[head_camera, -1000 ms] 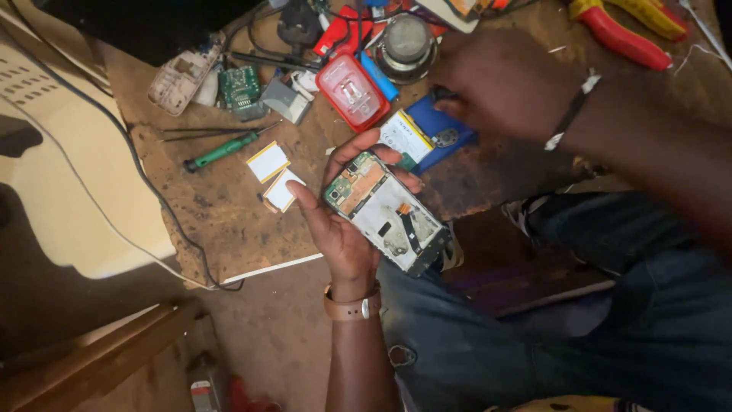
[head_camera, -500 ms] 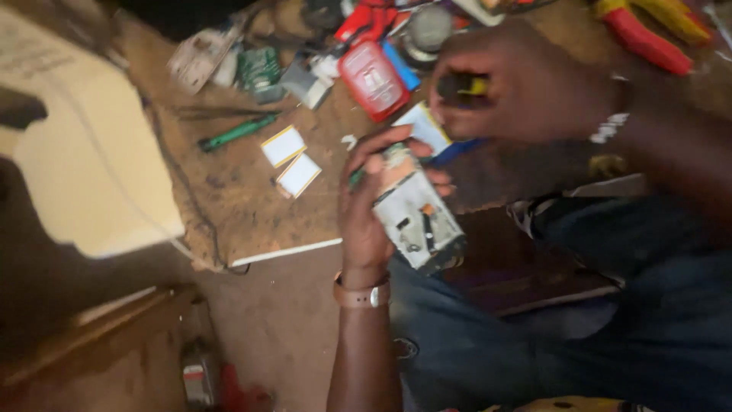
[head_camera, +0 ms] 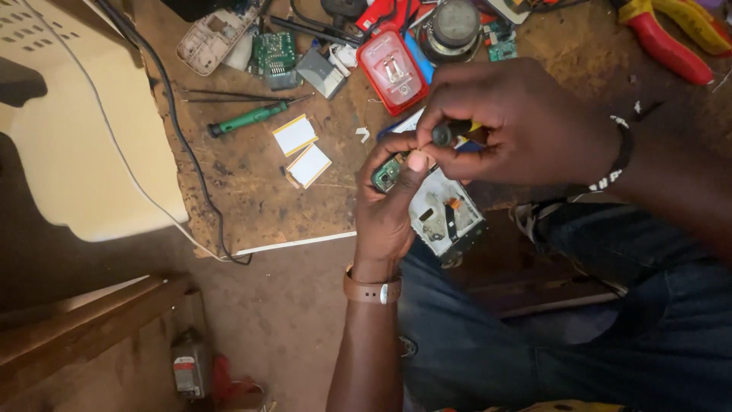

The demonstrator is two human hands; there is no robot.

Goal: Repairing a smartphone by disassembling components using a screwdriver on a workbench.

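Opened phone (head_camera: 438, 210) in left hand (head_camera: 389, 206), right hand (head_camera: 511, 122) gripping probably a dark-handled screwdriver (head_camera: 450, 133)

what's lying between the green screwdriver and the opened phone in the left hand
In the head view, two small white rectangular pieces with yellow edges lie on the worktop between the green screwdriver and the opened phone.

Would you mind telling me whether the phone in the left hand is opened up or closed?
Opened up: the phone shows bare internal parts, no cover.
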